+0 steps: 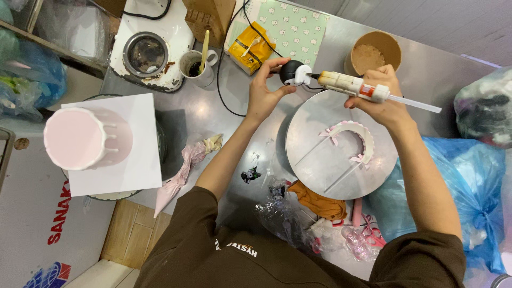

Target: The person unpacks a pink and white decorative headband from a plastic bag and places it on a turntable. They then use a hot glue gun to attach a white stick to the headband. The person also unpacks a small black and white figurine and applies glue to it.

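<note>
Room: tabletop [224, 114] crowded; bare steel only between the cup [196, 66] and the turntable [341, 146].
Glue gun [354, 85]: held level above the turntable's far rim, long axis left to right, nozzle left.
Right hand [381, 96]: clenched round the gun.
Left hand [264, 90]: fingertips pinching a black-and-white ball [292, 72] at the nozzle.

A tall pink cake [80, 137] on its white board [140, 160], a mug [196, 66], a brown tub [373, 52].

The right hand [381, 93] hides the glue gun's [352, 84] grip, and the blue bag [474, 186] runs off the right edge.
</note>
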